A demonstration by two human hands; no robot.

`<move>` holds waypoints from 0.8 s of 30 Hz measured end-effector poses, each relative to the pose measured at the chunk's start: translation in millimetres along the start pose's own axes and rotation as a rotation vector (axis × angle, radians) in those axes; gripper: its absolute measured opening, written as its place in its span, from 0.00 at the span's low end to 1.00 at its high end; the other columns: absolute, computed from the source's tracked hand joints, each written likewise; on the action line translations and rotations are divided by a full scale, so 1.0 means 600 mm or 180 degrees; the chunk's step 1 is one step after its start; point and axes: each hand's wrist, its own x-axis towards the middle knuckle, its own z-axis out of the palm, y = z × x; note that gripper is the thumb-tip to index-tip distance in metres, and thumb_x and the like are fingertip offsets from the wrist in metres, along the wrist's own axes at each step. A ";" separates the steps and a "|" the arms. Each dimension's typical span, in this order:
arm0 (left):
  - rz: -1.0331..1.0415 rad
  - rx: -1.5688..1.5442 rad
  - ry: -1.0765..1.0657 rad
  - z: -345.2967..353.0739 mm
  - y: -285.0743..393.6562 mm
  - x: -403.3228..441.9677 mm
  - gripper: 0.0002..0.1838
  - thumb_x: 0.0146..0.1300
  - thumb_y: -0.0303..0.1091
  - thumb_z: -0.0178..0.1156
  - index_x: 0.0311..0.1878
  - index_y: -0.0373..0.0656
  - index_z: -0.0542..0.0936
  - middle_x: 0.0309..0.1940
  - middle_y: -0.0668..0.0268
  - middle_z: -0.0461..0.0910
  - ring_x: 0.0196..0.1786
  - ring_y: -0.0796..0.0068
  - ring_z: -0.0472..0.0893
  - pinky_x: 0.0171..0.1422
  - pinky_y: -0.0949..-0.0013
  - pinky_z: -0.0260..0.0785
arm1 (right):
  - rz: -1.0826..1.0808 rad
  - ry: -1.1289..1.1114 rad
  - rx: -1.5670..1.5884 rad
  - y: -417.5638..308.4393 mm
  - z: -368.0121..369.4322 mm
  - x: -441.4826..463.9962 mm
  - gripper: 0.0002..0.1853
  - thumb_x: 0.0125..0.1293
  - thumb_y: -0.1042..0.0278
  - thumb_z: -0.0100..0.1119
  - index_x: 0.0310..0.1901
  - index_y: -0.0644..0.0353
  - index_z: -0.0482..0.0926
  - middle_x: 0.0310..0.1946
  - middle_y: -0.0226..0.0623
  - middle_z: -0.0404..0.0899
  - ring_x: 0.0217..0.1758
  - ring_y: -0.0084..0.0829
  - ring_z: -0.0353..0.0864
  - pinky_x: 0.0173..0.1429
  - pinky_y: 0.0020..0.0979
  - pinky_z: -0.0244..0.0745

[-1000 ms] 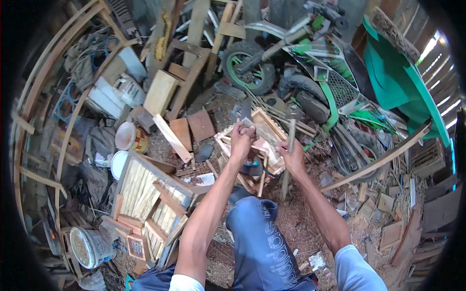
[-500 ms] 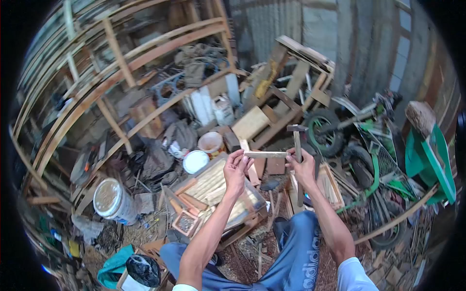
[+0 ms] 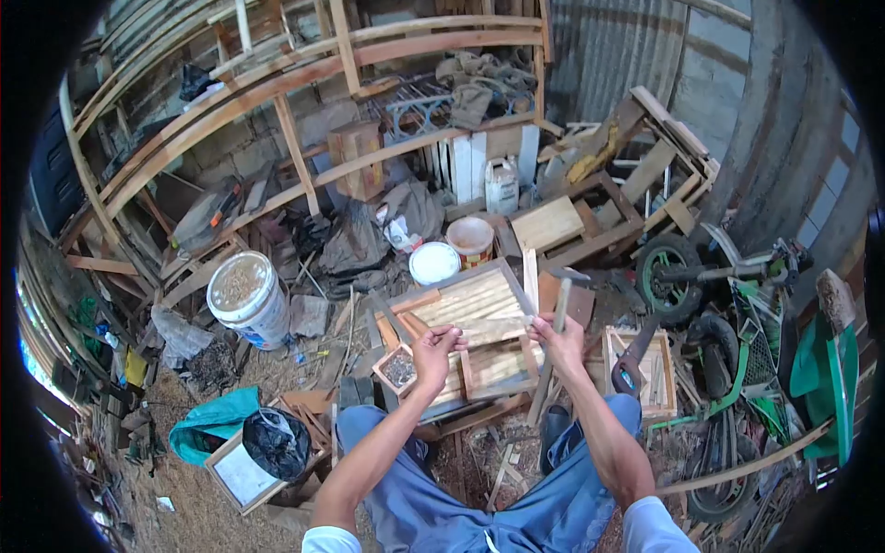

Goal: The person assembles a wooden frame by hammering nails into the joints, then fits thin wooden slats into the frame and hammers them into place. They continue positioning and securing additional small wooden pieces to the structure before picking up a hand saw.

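A short, pale wooden strip [image 3: 498, 327] is held level between my two hands, above a low slatted workbench [image 3: 454, 300]. My left hand [image 3: 433, 355] pinches its left end between thumb and fingers. At the other end, my right hand [image 3: 560, 345] grips the strip and also a hammer [image 3: 544, 378]. The hammer stands nearly upright, its head above the hand and its handle running down past the palm. On the bench's left side, near my left hand, is a small wooden box [image 3: 383, 370] of small dark pieces, too small to name.
A handsaw [image 3: 629, 367] lies by my right knee, over a wooden frame [image 3: 666, 405]. Buckets [image 3: 433, 264] stand behind the bench, and a larger white bucket [image 3: 249, 304] is at left. A green dirt bike [image 3: 728, 323] and a green wheelbarrow [image 3: 830, 387] occupy the right side.
The view has swung left and down. Both hands have lowered with the strip towards the bench, and the strip and hammer stay in my grip.
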 end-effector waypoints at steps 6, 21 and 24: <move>-0.0278 0.0822 0.0251 -0.024 -0.047 0.012 0.11 0.67 0.31 0.65 0.49 0.34 0.79 0.37 0.63 0.85 0.33 0.78 0.83 0.35 0.77 0.72 | 0.0163 0.0098 -0.1186 0.015 0.008 0.017 0.10 0.66 0.76 0.65 0.47 0.69 0.80 0.33 0.36 0.83 0.30 0.24 0.83 0.31 0.25 0.81; -0.0907 0.1079 0.0080 -0.039 -0.073 -0.016 0.10 0.64 0.28 0.67 0.45 0.34 0.82 0.35 0.66 0.85 0.34 0.83 0.80 0.40 0.78 0.73 | 0.0673 -0.0078 -0.1476 0.095 -0.028 0.030 0.17 0.64 0.70 0.67 0.53 0.66 0.82 0.44 0.39 0.85 0.45 0.24 0.82 0.46 0.30 0.79; -0.0988 0.0960 0.0173 -0.041 -0.087 -0.014 0.09 0.65 0.29 0.67 0.45 0.35 0.83 0.34 0.67 0.84 0.33 0.84 0.79 0.39 0.78 0.72 | 0.0573 -0.0279 -0.1766 0.104 -0.035 0.022 0.19 0.64 0.72 0.67 0.56 0.67 0.81 0.48 0.39 0.85 0.50 0.26 0.81 0.56 0.29 0.76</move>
